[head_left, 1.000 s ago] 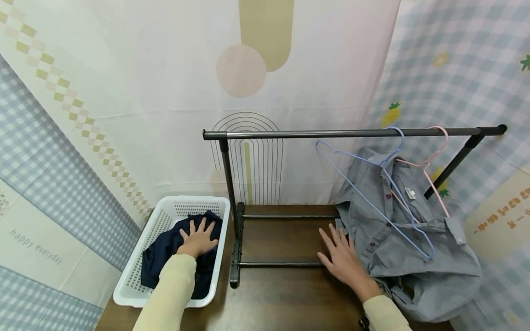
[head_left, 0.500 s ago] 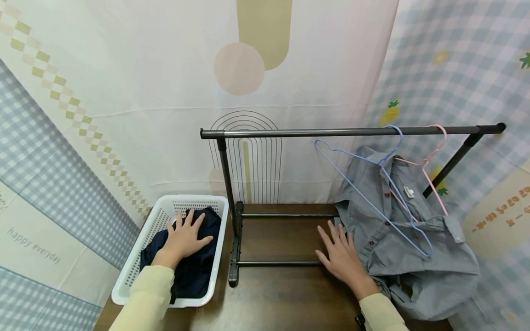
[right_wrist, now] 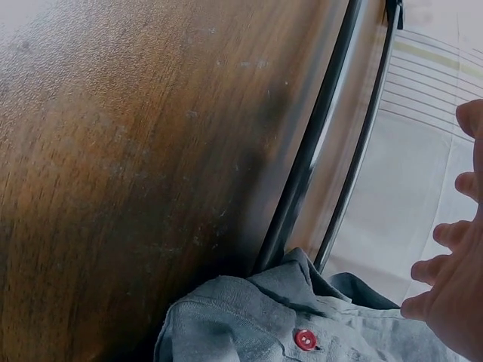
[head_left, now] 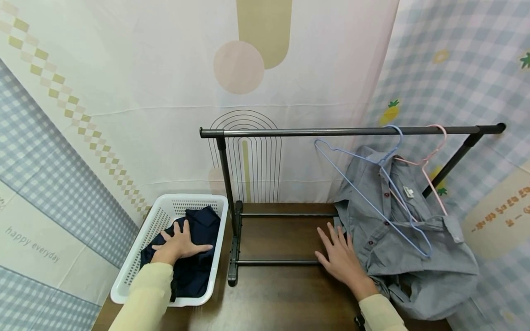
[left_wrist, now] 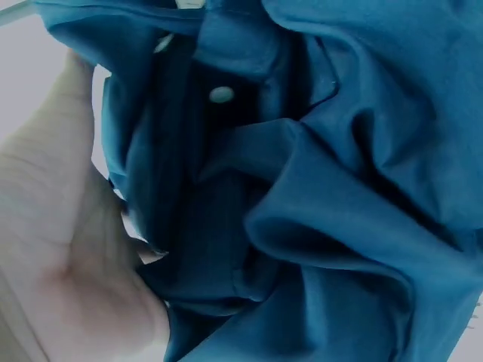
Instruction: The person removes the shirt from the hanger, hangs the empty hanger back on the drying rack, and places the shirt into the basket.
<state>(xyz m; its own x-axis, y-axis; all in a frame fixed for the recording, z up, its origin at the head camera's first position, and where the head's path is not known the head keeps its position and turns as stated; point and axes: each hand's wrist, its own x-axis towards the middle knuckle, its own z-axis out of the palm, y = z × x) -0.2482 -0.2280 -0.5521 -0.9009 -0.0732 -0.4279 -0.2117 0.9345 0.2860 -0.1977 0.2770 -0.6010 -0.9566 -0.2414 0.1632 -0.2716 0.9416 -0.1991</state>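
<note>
My left hand (head_left: 177, 246), fingers spread, rests over a crumpled navy garment (head_left: 198, 271) inside a white plastic basket (head_left: 165, 202). The left wrist view shows folds of this garment (left_wrist: 339, 181) and a pale button (left_wrist: 221, 95) beside the thumb side of the hand (left_wrist: 53, 249). My right hand (head_left: 342, 258) is held with straight, spread fingers at the left edge of a grey shirt (head_left: 418, 271). The shirt has red buttons, one (right_wrist: 306, 339) clear in the right wrist view, and hangs bunched by a pink hanger (head_left: 434, 151). A bare blue hanger (head_left: 360, 197) overlaps it.
A black metal clothes rack (head_left: 290, 133) stands on the brown wooden table (head_left: 273, 299), its upright (head_left: 227, 184) just right of the basket. Low crossbars (head_left: 277, 263) run between its feet. Patterned cloth (head_left: 174, 69) covers the wall behind and both sides.
My left hand has slid left and a little toward me over the navy garment, whose right part now shows more. My right hand and the hangers look unchanged.
</note>
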